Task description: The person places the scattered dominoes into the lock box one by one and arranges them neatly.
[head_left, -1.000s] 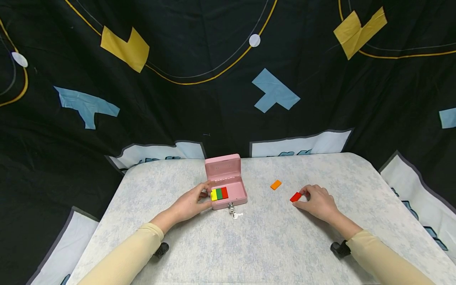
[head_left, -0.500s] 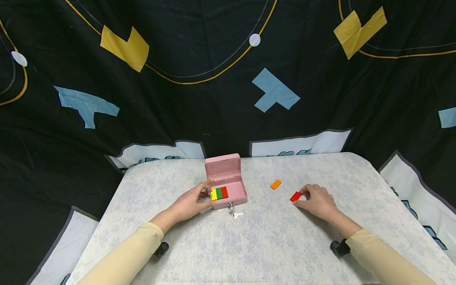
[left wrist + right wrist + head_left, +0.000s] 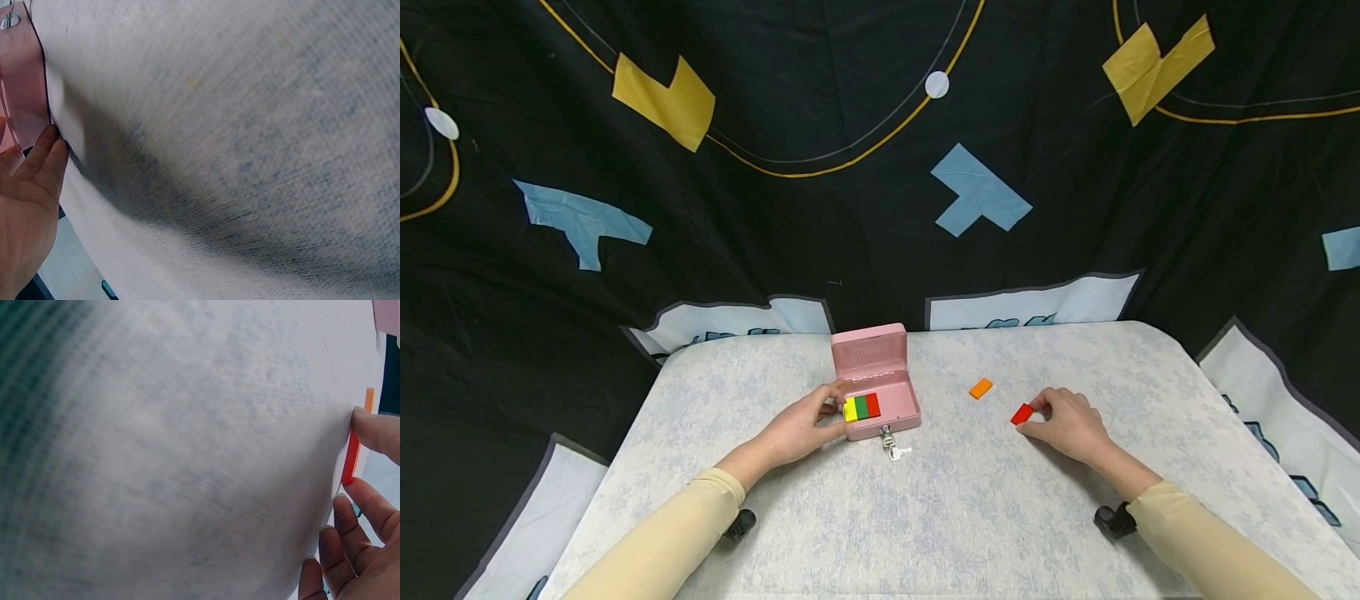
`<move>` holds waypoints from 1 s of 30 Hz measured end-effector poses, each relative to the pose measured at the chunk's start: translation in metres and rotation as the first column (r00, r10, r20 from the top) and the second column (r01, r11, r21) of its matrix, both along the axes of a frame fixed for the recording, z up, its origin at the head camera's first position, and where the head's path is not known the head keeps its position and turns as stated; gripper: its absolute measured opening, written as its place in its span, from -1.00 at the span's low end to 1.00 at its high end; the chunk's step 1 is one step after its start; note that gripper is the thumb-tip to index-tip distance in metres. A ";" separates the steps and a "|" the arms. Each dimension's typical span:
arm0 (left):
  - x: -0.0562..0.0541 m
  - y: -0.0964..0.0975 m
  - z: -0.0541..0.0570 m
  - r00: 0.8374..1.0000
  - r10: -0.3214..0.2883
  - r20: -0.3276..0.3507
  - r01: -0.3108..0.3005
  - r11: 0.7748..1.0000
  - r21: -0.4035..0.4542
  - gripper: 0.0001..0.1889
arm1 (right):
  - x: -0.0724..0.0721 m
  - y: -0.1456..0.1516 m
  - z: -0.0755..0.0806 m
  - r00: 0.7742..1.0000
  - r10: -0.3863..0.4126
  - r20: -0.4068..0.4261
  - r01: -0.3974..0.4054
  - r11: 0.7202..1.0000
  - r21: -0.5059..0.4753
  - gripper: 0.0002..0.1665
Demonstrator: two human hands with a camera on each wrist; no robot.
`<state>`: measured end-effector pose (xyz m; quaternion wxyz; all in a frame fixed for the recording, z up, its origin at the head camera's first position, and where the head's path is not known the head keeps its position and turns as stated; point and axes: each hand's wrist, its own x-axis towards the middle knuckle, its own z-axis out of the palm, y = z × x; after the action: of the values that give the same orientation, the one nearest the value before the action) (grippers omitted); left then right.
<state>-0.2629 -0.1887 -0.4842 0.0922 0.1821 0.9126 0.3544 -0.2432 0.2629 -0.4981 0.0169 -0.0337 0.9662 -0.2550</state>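
Observation:
A pink cash box [image 3: 898, 406] stands at the middle of the table with its lid [image 3: 869, 354] raised. In it, along the left side, a flat yellow block [image 3: 850, 409], a green one [image 3: 861, 407] and a red one [image 3: 872, 405] lie side by side. My left hand [image 3: 797, 429] rests against the box's left side, with fairly straight fingers [image 3: 44, 156] at its corner in the left wrist view. Away to the right, my right hand [image 3: 1070, 423] pinches another flat red block [image 3: 1021, 414] between thumb and forefinger, at the table surface. An orange block [image 3: 981, 388] lies beyond it.
Keys [image 3: 897, 452] hang from the lock [image 3: 887, 437] on the box's front. A mottled white cloth covers the table [image 3: 947, 517]. Behind it hangs a black curtain [image 3: 850, 250] with coloured patches.

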 end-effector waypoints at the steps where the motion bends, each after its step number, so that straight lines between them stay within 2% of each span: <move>1: 0.000 0.000 0.000 1.000 -0.001 0.001 0.001 1.000 0.001 -0.58 | 0.000 0.000 0.000 1.000 0.002 -0.001 -0.002 1.000 0.000 -0.45; 20: 0.001 0.001 0.002 1.000 0.003 0.010 -0.003 1.000 -0.008 -0.58 | -0.002 0.004 0.004 0.999 0.052 -0.003 -0.052 0.998 -0.043 -0.55; 26: 0.001 0.002 0.001 1.000 0.008 -0.001 -0.008 1.000 -0.023 -0.57 | -0.003 0.008 0.001 0.996 0.083 0.011 -0.082 0.992 -0.099 -0.54; 30: 0.001 0.001 0.000 1.000 0.011 0.002 -0.011 0.999 -0.032 -0.58 | -0.003 0.010 0.001 0.995 0.101 0.023 -0.097 0.987 -0.125 -0.45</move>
<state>-0.2623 -0.1874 -0.4838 0.0941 0.1749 0.9191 0.3403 -0.2461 0.2731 -0.4974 0.0415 -0.0788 0.9454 -0.3136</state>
